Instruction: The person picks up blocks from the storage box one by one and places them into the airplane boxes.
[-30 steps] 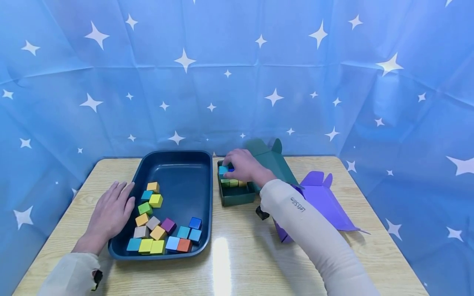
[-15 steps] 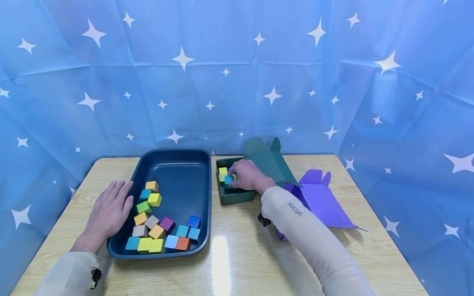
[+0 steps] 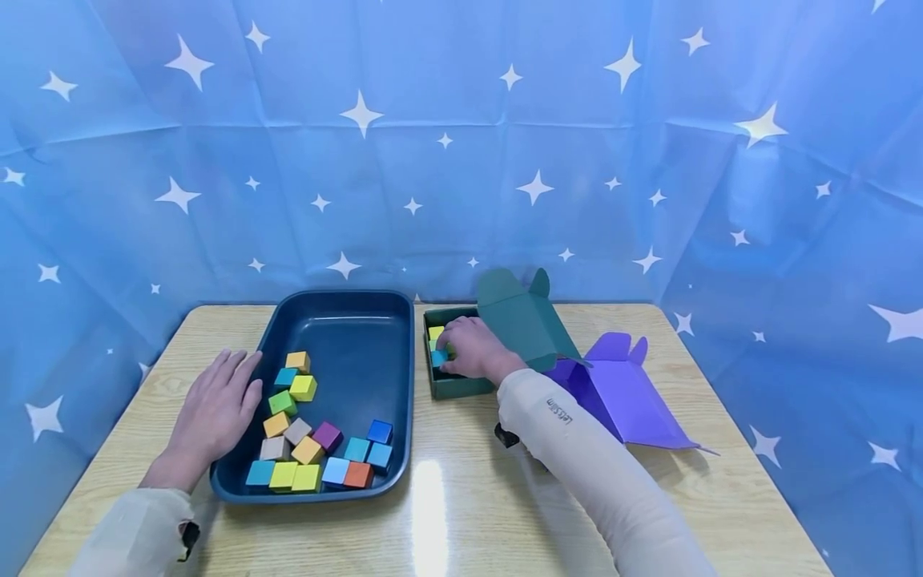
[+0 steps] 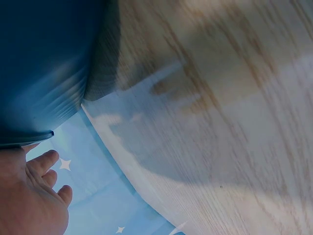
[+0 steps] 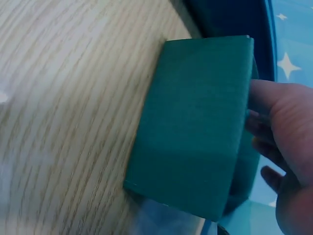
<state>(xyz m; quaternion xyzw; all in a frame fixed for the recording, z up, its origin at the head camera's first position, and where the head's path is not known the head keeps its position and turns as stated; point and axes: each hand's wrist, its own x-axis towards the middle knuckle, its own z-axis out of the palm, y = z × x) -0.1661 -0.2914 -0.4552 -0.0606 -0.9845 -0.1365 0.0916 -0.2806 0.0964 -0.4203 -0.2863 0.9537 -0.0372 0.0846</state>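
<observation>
Left hand (image 3: 212,417) rests straight-fingered at the blue tray (image 3: 412,385); right hand (image 3: 472,349) reaches into the green box (image 3: 461,389) by a teal cube (image 3: 437,358), grip unclear. Box wall (image 5: 190,127) hides that cube from the right wrist view.

- The left hand (image 4: 33,196) is seen at the lower left, placed against the rim of a blue tray (image 4: 44,73).
- The upper left is filled by the tray's ridged outer wall.
- A shadow (image 4: 151,139) is cast across the wood-grained table (image 4: 264,161).
- Star-patterned blue cloth (image 4: 100,196) is shown below.
</observation>
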